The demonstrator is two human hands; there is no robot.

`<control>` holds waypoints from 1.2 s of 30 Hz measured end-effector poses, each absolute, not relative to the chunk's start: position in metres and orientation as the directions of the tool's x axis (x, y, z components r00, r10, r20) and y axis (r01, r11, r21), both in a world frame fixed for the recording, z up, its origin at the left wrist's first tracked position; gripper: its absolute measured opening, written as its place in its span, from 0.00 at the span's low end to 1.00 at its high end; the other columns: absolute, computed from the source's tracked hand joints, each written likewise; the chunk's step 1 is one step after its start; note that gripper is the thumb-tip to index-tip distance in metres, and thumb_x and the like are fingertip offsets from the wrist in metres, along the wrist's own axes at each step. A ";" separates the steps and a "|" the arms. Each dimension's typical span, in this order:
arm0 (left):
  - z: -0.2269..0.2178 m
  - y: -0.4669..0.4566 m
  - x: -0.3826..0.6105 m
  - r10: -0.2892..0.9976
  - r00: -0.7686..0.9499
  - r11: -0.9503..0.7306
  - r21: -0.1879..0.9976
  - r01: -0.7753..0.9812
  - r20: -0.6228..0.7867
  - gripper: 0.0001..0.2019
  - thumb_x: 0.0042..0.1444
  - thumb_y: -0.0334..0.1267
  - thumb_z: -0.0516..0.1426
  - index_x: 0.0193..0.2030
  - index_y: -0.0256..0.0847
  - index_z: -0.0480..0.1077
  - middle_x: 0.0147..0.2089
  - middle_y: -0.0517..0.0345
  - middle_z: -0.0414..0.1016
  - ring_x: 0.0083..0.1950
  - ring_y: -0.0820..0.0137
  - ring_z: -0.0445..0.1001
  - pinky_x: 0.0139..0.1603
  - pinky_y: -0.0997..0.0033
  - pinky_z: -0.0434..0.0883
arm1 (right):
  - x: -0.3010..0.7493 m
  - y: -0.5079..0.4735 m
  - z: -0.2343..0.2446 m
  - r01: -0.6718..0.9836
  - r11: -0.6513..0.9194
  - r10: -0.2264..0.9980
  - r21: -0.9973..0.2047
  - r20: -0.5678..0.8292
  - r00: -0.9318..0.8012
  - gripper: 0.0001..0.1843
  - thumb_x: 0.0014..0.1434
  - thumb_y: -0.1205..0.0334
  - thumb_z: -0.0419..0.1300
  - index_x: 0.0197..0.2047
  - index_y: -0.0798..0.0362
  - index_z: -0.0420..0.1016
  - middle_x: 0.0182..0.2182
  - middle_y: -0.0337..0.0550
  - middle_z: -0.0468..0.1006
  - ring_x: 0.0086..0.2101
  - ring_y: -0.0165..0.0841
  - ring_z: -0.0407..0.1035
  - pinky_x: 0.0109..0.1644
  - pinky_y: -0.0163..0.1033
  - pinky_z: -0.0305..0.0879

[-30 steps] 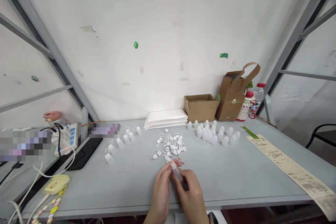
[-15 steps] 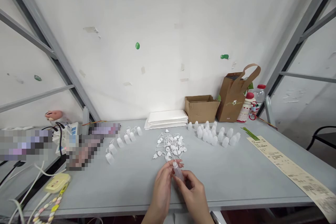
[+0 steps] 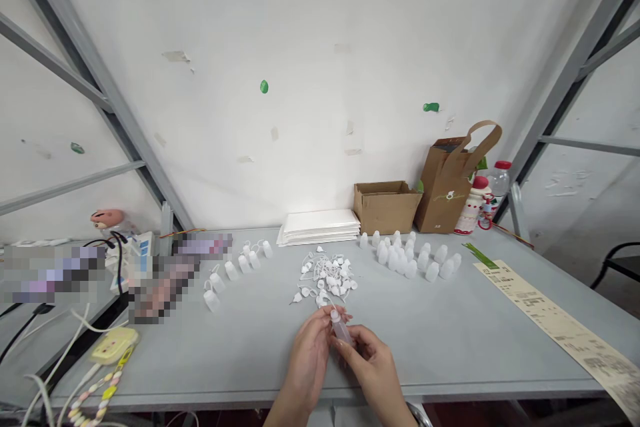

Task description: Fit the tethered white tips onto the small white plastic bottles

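In my right hand is a small translucent plastic squeeze bottle, tilted with its neck up and away from me. My left hand is closed at the neck of that bottle, where a thin white cap strap shows by the fingers; its far end is hidden. Just beyond my hands lies a pile of white caps with straps. Several uncapped bottles stand to the right of the pile. On the left, several bottles with straps looped at their tops stand in a slanting row.
White flat sheets are stacked against the wall beside an open cardboard box and a brown paper bag. A long printed paper strip runs off the right front edge. Cables, a power strip and a yellow case occupy the left.
The view has shifted slightly, so everything sits a little further right. Both hands stay at the bottle in nearly the same pose.
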State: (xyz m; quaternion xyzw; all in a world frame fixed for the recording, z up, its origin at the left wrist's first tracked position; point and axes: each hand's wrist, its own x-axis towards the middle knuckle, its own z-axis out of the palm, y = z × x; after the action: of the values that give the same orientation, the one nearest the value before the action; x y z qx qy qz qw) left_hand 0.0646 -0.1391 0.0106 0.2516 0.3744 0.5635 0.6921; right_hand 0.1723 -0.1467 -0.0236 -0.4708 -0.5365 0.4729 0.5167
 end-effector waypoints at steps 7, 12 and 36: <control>0.005 -0.141 0.072 0.961 0.126 0.270 0.752 -0.601 -0.245 0.08 0.44 0.31 0.52 0.30 0.36 0.71 0.30 0.55 0.73 0.40 0.65 0.70 0.40 0.69 0.62 | 0.174 -0.145 -0.022 -0.104 0.058 0.993 -0.993 0.068 -0.100 0.16 0.47 0.49 0.61 0.24 0.56 0.72 0.18 0.36 0.68 0.21 0.28 0.61 0.25 0.32 0.60; 0.004 -0.143 0.075 0.968 0.089 0.240 0.772 -0.589 -0.234 0.12 0.45 0.30 0.51 0.36 0.35 0.72 0.36 0.51 0.75 0.43 0.64 0.70 0.42 0.68 0.62 | 0.173 -0.144 -0.021 -0.107 0.044 0.995 -0.993 0.053 -0.082 0.17 0.47 0.48 0.61 0.25 0.56 0.71 0.19 0.36 0.67 0.21 0.28 0.60 0.25 0.32 0.59; 0.015 -0.146 0.075 0.982 -0.058 0.136 0.895 -0.425 -0.177 0.12 0.46 0.40 0.58 0.35 0.36 0.74 0.40 0.49 0.77 0.47 0.59 0.70 0.49 0.66 0.63 | 0.171 -0.148 -0.032 0.298 0.238 0.959 -0.924 0.272 0.076 0.12 0.49 0.51 0.59 0.30 0.52 0.72 0.22 0.37 0.72 0.23 0.30 0.64 0.27 0.31 0.63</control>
State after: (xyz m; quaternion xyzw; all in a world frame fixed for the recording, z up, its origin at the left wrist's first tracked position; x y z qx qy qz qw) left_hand 0.0752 -0.1462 0.0151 0.3147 0.4429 0.5769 0.6099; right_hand 0.1709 -0.1479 -0.0316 -0.5258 -0.5978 0.3231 0.5116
